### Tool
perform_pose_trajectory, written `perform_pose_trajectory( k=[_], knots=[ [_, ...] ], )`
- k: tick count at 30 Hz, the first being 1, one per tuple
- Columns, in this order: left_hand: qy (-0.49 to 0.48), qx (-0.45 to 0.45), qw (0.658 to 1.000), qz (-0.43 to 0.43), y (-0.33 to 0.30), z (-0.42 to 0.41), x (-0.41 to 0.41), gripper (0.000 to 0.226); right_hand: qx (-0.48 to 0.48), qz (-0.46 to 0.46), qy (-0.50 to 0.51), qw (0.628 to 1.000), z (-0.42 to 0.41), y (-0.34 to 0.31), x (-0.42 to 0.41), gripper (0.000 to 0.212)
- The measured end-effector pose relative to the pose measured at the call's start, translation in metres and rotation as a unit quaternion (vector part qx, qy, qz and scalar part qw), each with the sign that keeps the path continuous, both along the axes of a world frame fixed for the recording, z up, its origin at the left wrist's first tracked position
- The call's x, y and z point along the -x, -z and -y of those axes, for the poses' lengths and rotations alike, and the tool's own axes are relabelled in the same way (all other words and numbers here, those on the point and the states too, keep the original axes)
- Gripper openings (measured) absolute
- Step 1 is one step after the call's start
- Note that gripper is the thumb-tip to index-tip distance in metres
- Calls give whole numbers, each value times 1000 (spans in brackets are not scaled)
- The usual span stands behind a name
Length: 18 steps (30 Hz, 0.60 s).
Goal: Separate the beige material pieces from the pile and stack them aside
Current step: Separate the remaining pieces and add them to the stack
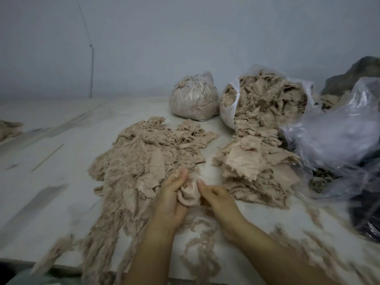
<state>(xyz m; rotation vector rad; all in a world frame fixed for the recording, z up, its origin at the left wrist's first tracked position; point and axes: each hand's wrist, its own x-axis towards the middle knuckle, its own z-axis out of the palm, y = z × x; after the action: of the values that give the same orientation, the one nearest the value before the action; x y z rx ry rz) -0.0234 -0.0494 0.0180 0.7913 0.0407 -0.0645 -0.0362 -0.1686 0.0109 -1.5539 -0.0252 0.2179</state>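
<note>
A wide heap of beige fabric scraps [144,161] lies left of centre on the white table [61,182]. A second, stacked heap of beige pieces [257,167] spills from an open plastic bag [228,112] on the right. Between the two heaps, my left hand [170,200] and my right hand [218,200] both grip one small crumpled beige piece [189,195]. The left fingers curl around its left side, the right fingers pinch its right edge.
A tied bag of beige scraps [193,97] stands at the back. Crumpled clear plastic [337,130] and dark material [366,212] fill the right side. Frayed beige threads [201,243] litter the near table edge. A thin stick [47,158] lies at the left.
</note>
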Motion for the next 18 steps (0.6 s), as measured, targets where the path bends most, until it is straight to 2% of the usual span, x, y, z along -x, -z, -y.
perform_pose_trajectory(
  k=[2,3,5,7,11,14,16,18],
  knots=[
    [-25,-54,998,15,6,-3,2,10,-133,-29,32,990,3,1,-4,19],
    [-31,-61,998,16,7,-4,5,11,-173,-26,41,984,4,-2,-6,15],
    [-30,-34,999,1,11,-7,8,13,-210,-25,26,977,4,-5,-8,21],
    [-28,-15,999,0,13,-6,10,13,-193,-40,-27,980,-1,-9,-4,39],
    [-69,-113,991,2,19,0,15,8,-109,-79,-32,990,-5,-10,-2,52],
    [-119,-166,978,-36,26,-8,15,5,-84,-85,3,993,-8,-6,-4,32],
    [-124,-212,968,-53,21,-13,13,4,-119,-63,34,990,-9,-6,-8,24],
    [-85,-212,972,-53,16,-11,11,21,-147,-30,45,988,-12,-10,-12,18]
  ],
)
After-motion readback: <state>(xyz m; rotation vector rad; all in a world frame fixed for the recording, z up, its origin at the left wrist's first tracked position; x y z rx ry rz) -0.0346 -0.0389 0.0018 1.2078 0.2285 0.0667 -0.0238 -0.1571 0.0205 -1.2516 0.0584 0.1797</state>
